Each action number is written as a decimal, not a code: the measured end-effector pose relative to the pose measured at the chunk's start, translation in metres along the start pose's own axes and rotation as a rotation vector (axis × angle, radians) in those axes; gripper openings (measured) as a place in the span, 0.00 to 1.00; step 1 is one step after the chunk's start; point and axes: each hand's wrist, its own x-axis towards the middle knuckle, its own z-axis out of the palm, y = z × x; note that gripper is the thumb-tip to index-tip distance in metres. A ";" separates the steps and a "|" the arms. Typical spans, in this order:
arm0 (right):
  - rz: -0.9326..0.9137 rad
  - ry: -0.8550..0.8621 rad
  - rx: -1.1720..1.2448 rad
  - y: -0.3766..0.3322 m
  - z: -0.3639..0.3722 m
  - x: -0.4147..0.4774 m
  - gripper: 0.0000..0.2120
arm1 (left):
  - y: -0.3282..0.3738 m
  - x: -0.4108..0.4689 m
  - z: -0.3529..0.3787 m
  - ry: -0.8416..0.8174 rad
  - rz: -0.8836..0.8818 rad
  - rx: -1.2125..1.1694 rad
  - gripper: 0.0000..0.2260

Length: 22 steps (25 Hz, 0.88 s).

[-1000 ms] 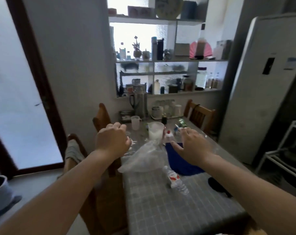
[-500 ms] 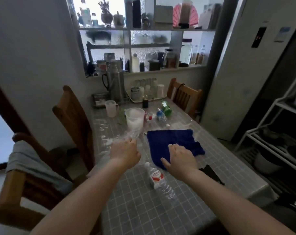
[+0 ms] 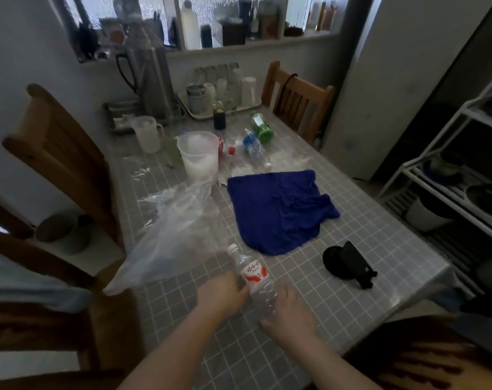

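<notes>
A clear plastic bottle (image 3: pixel 251 273) with a red-and-white label and white cap lies on the tiled table (image 3: pixel 365 249), cap pointing away from me. My left hand (image 3: pixel 220 295) grips its left side at the label. My right hand (image 3: pixel 288 313) holds its lower end from the right. A crumpled clear plastic bag (image 3: pixel 171 235) lies left of the bottle and hangs over the table edge. A blue cloth (image 3: pixel 278 209) is spread just beyond the bottle.
A black object (image 3: pixel 344 261) lies to the right. Farther back stand a white plastic jug (image 3: pixel 199 159), a measuring cup (image 3: pixel 147 133), other lying bottles (image 3: pixel 256 136), a thermos (image 3: pixel 151 83) and a tray of cups (image 3: pixel 225 91). Wooden chairs (image 3: pixel 58 153) flank the table; a white rack (image 3: pixel 450 192) stands right.
The view has tilted down and drawn nearer the table. Both hands have dropped from above the bag and cloth onto the near bottle and taken hold of it.
</notes>
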 end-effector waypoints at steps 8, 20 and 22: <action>0.030 0.131 0.535 -0.001 -0.012 -0.015 0.30 | 0.011 -0.003 -0.009 -0.216 -0.037 -0.684 0.26; -0.229 -0.233 1.051 -0.084 -0.103 -0.035 0.21 | -0.007 -0.034 -0.149 -0.233 0.333 -1.304 0.19; -0.267 -0.246 1.065 -0.096 -0.113 -0.036 0.18 | -0.012 -0.041 -0.169 -0.236 0.374 -1.277 0.18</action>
